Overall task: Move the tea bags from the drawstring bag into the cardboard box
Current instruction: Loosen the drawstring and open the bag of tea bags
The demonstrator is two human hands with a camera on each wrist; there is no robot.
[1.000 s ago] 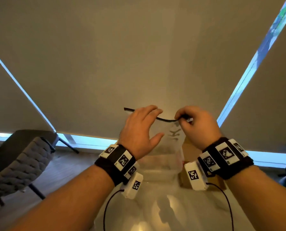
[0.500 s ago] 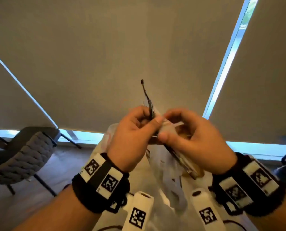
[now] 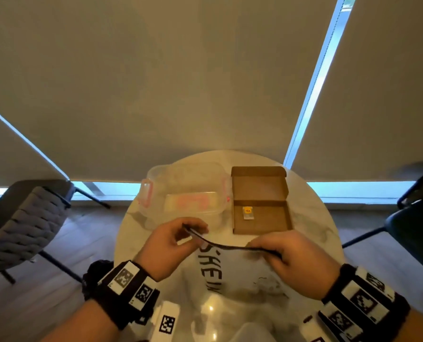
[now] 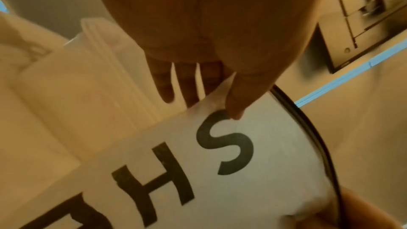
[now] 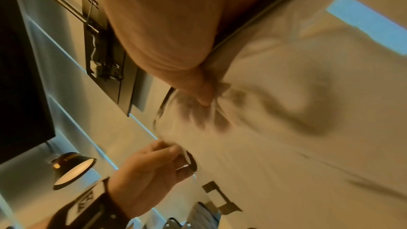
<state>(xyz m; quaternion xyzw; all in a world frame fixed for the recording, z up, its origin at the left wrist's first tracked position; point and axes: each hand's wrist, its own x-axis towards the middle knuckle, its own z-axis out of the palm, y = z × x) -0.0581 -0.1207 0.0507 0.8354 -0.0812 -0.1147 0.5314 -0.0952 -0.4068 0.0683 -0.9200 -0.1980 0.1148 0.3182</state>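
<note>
Drawstring bag (image 3: 242,275), translucent white w/ black lettering, held above near part of round marble table (image 3: 311,218), mouth stretched between both hands along black drawstring edge (image 3: 232,248). Left hand (image 3: 171,245) pinching left end of mouth, thumb + fingers curled on the black edge. Right hand (image 3: 296,260) gripping right end, fingers curled round bunched fabric + cord. Left wrist view: thumb (image 4: 235,97) pressed on bag face just above the big "S", other fingers behind the fabric. Right wrist view blurred; bunched bag material (image 5: 211,104) caught under right thumb, left hand (image 5: 149,171) visible lower down on the cord.

Bag contents: some crumpled greyish shapes showing through fabric at lower right, too faint to ID or count.

Cardboard box (image 3: 261,213) open on table, far right of the hands, lid flap up at back. Inside: one tea bag (image 3: 247,213), pale sachet w/ yellow-orange round label, lying flat near left wall of tray.

Clear plastic container (image 3: 180,183) w/ pink clips just left of box; contents not clear, looks like its lid w/ pink seal lying in/against it.

Grey woven chair (image 3: 20,223) left of table, dark chair (image 3: 417,230) at right. Blinds (image 3: 180,82) down behind.
</note>
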